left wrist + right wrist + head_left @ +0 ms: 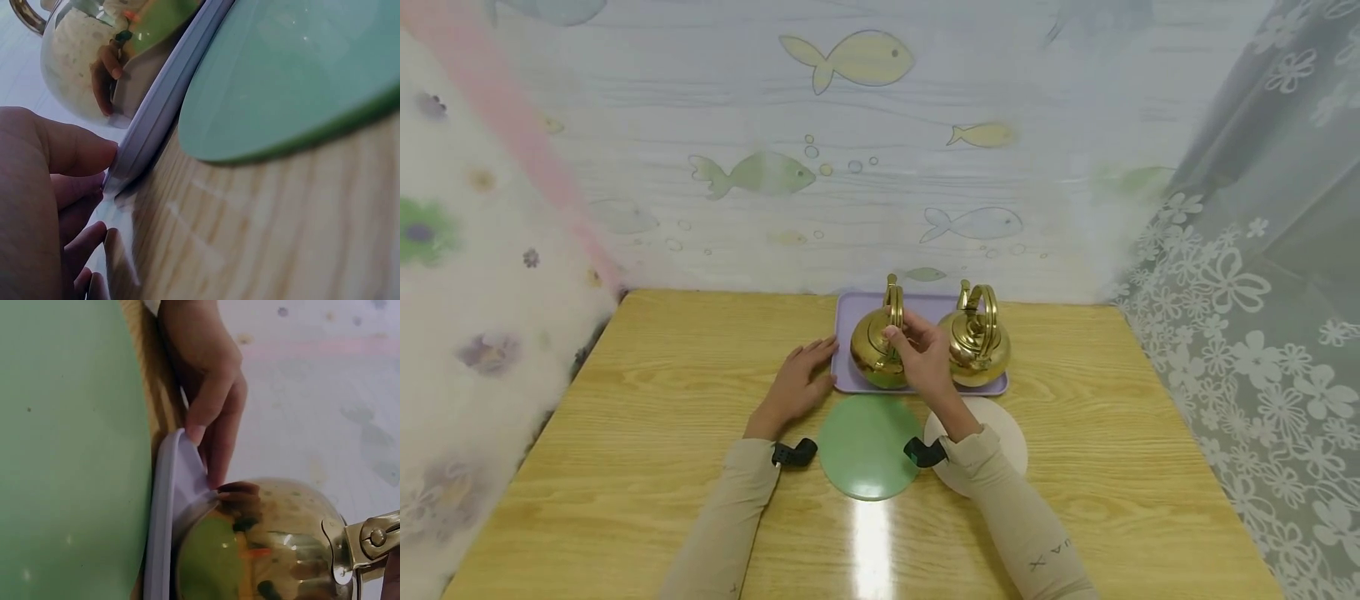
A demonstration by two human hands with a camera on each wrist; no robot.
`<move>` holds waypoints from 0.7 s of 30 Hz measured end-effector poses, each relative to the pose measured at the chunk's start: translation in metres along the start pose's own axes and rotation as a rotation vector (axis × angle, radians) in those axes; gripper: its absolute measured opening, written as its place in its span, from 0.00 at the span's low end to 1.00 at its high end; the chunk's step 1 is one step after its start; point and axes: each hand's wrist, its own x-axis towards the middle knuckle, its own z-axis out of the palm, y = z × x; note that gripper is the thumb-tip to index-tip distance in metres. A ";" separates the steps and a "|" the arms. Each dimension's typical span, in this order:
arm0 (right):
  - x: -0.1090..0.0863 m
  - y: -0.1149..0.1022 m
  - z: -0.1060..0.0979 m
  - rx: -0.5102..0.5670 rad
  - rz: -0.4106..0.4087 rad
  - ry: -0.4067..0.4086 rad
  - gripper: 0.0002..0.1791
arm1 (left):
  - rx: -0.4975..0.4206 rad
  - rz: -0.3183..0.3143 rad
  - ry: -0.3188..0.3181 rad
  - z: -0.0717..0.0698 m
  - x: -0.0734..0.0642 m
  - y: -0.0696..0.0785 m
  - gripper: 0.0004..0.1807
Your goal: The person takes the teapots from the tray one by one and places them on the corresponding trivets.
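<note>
Two shiny gold kettles with arched handles and spouts facing away stand side by side on a lilac tray (844, 317). My right hand (928, 360) holds the handle of the left kettle (867, 354), thumb on the near side and fingers around the other. To its right is the second kettle (981, 358), its arched handle upright. My left hand (796, 385) lies at the tray's left edge, fingers extended against it. In the left wrist view, the thumb (84, 150) touches the tray rim by its near corner, close to the left kettle's body.
In front of the tray, a green round plate or mat (868, 450) lies on the wooden table (662, 417). A cream round one (1011, 446) is beside it, partly under my right forearm. A fish-patterned wall covering (760, 242) rises behind the table, and a flowered curtain (1262, 375) hangs at right.
</note>
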 end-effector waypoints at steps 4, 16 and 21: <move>-0.002 -0.004 0.002 -0.001 -0.012 0.004 0.18 | -0.004 0.004 -0.003 0.000 0.000 0.001 0.34; -0.003 0.000 0.000 0.044 -0.054 -0.010 0.18 | 0.000 0.014 0.007 0.000 -0.002 -0.001 0.34; -0.002 0.004 -0.001 0.071 -0.069 0.002 0.18 | 0.005 0.011 0.003 0.000 -0.001 -0.002 0.33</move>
